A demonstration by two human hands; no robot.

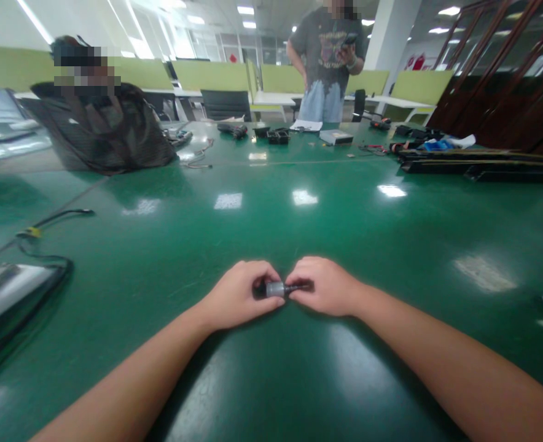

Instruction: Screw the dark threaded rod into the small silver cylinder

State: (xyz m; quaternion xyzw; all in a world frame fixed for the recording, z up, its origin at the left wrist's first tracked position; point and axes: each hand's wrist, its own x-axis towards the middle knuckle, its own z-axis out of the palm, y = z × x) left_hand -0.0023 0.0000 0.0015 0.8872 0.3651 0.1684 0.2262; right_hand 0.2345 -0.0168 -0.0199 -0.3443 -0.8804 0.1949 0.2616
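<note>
My left hand [241, 293] is curled around a small grey-and-black cylinder [275, 289], with thumb and fingers on either side of it. The cylinder lies level, low over the green table or resting on it; I cannot tell which. From its right end runs a thin dark shaft [298, 286]. My right hand [324, 286] pinches this shaft between thumb and fingers, and part of it is hidden in the grip. Whether shaft and cylinder are one piece is too blurred to tell. Both hands almost meet at the centre of the view.
The glossy green table [262, 227] spreads all around. A dark bag [110, 132] stands at the back left, a cable [66, 213] and a flat framed device [18, 301] nearer. Black bars [483, 162] and small parts lie at the far side, where a person [329, 61] stands holding a phone.
</note>
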